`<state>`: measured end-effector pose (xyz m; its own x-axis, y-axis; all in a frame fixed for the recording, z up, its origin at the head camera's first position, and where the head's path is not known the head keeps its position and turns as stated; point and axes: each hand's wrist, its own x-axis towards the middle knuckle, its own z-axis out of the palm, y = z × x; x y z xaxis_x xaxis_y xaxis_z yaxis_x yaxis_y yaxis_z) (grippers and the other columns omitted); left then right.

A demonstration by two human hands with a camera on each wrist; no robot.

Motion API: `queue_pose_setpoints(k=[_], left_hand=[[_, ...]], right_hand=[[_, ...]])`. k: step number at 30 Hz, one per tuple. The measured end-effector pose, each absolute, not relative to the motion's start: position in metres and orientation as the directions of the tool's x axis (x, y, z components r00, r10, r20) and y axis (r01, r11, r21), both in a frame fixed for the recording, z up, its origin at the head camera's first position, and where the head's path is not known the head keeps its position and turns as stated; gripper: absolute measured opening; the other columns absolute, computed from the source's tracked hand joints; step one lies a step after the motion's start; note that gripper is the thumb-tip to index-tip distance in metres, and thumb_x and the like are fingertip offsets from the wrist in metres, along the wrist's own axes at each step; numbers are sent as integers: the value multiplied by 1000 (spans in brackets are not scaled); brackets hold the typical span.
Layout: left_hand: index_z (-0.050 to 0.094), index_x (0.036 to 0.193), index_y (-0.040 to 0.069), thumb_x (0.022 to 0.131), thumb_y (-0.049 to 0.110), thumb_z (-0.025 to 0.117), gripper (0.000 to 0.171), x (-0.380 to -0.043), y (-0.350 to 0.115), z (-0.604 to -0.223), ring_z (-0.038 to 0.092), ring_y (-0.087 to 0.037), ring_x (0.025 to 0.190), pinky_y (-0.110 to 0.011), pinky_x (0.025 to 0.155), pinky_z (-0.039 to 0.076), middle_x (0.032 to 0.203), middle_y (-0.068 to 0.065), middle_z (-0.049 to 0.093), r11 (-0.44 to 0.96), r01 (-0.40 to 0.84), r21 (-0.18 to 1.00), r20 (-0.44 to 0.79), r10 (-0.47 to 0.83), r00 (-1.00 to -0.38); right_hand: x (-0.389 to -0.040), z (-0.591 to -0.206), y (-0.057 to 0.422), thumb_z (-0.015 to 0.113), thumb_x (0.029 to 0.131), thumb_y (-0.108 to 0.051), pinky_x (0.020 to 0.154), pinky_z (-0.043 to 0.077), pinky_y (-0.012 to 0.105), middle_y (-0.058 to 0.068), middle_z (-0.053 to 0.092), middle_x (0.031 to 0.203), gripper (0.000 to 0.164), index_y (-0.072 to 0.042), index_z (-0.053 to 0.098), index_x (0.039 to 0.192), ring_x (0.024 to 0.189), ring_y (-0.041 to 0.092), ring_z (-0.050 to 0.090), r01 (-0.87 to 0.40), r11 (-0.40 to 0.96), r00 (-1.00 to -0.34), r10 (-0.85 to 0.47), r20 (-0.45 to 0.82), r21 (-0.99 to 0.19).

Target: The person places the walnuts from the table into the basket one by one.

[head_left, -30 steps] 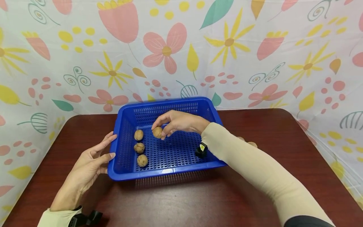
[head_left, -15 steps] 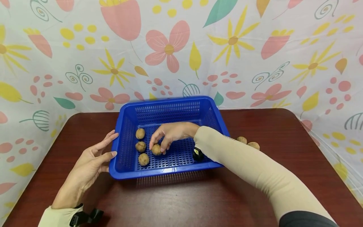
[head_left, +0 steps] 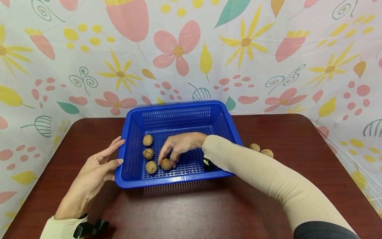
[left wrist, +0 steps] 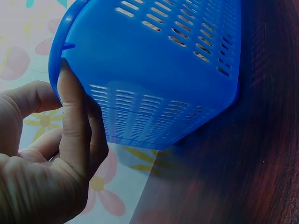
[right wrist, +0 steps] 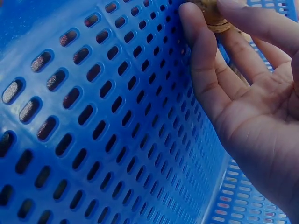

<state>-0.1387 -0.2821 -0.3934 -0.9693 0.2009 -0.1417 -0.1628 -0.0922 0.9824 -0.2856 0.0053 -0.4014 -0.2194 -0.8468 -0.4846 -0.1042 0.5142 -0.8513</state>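
Inside a blue plastic basket (head_left: pixel 179 179), my right hand (head_left: pixel 183 144) pinches a walnut (head_left: pixel 165 164) between thumb and fingers, low at the basket's floor. The right wrist view shows this walnut (right wrist: pixel 212 14) only partly, at the top edge between the fingertips. To its left stand a front walnut (head_left: pixel 151 167), a middle walnut (head_left: pixel 148 153) and a back walnut (head_left: pixel 147 140) in a column. My left hand (head_left: pixel 95 172) holds the basket's left rim. Seen from the left wrist, that hand (left wrist: pixel 70 135) has fingers beneath the rim against the outer wall.
Right of the basket, partly behind my right sleeve (head_left: pixel 253 166), lie a walnut (head_left: pixel 254 147) and another walnut (head_left: pixel 267 153) on the dark wooden table (head_left: pixel 191 212). A flower-printed cloth (head_left: pixel 179 49) hangs directly behind the basket.
My right hand has lowered the walnut to the basket floor and drawn it toward the front, beside the front walnut of the column. The left hand stays on the rim.
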Motion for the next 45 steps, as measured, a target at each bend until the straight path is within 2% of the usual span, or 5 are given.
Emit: queue_pose_setpoints(k=[10, 20, 32, 37, 45], left_hand=[[48, 158, 19, 103, -4, 58, 60, -140, -281, -392, 79, -22, 91, -35, 64, 65, 179, -6, 4, -105, -161, 981, -136, 209, -968], [45, 160, 18, 104, -2, 58, 61, -141, -280, -392, 79, -21, 89, -34, 64, 65, 179, -5, 3, -92, -166, 982, -144, 214, -966], [43, 161, 17, 104, -2, 58, 61, -140, -282, -393, 80, -22, 93, -35, 66, 66, 179, -5, 3, -88, -155, 984, -134, 211, -968], [41, 162, 16, 104, -2, 58, 62, -140, -281, -393, 79, -21, 91, -34, 65, 65, 179, -4, 3, -75, -162, 984, -143, 210, -967], [46, 159, 20, 105, -3, 57, 60, -138, -282, -395, 79, -20, 92, -33, 65, 65, 179, -4, 3, -99, -150, 984, -125, 223, -967]], right_hand=[[-285, -395, 9, 66, 88, 12, 78, 59, 29, 2, 72, 136, 46, -9, 76, 127, 86, 13, 73, -156, 538, -261, -832, -490, -829], [-291, -360, 42, 67, 93, 3, 89, 60, 47, 8, 72, 136, 40, -7, 72, 132, 105, 34, 73, -199, 488, -427, -824, -373, -850], [-255, -293, 180, 67, 100, -7, 90, 61, 32, 9, 72, 130, 30, -14, 74, 129, 99, 25, 75, -326, 436, -673, -730, -118, -839], [-226, -299, 247, 66, 104, -16, 90, 61, 29, 8, 78, 117, 33, -13, 70, 136, 100, 26, 76, -254, 516, -797, -591, -125, -818], [-196, -346, 322, 60, 104, -4, 78, 60, 31, 11, 80, 95, 35, -2, 64, 139, 89, 23, 75, -191, 464, -864, -498, -76, -865]])
